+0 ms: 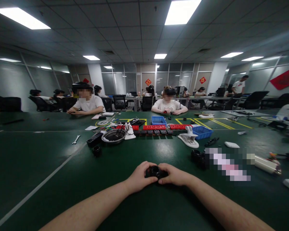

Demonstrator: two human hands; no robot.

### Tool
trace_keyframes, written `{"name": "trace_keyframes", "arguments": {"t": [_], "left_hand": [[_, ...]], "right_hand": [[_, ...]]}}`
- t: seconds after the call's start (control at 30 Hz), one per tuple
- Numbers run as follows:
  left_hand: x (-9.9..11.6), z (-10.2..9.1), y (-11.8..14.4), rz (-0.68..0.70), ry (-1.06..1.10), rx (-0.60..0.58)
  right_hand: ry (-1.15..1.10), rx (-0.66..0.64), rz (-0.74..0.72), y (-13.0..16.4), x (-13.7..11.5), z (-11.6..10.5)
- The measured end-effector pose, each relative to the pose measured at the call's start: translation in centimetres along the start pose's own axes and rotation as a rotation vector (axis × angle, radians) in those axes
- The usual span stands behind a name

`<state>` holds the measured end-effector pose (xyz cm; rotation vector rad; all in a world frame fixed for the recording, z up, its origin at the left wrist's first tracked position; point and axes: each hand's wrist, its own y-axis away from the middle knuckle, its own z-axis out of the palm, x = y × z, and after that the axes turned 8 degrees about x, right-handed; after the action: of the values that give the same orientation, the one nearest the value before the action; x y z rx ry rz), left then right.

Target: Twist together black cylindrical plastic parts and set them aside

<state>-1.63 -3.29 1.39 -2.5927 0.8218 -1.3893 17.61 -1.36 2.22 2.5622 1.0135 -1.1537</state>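
Beyond the black part (155,172), metal bowl (113,136), white clamp (189,138), blue bin (201,132).

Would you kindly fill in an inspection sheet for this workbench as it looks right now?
Surface: dark green table with pale and yellow lines.
Job's things: small black round part, held between both hands.
Clutter: wrench, metal bowl, blue bins, red strips, white clamp.
Hands: left hand and right hand grip the part.
Cables: wires near the bowl.
Surroundings: seated people opposite, office chairs, glass partitions.
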Motion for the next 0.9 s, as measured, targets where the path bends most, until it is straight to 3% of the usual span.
{"name": "trace_keyframes", "arguments": {"t": [0.33, 0.53, 0.7, 0.8, 0.9], "left_hand": [[0.1, 0.3, 0.1, -0.021, -0.005, 0.030], [0.2, 1.6, 0.3, -0.154, -0.041, 0.222], [0.2, 1.5, 0.3, -0.126, -0.051, 0.259], [0.0, 1.1, 0.2, -0.071, -0.016, 0.199], [0.0, 0.6, 0.2, -0.020, -0.001, 0.117]], "right_hand": [[0.047, 0.075, 0.053, -0.1, 0.0, 0.8], [0.389, 0.315, 0.160, -0.5, -0.4, 3.0], [0.583, 0.381, 0.142, -0.4, -1.0, 3.8], [0.485, 0.344, 0.076, -0.2, -0.9, 3.2], [0.277, 0.224, -0.014, -0.1, -0.6, 2.1]]}}
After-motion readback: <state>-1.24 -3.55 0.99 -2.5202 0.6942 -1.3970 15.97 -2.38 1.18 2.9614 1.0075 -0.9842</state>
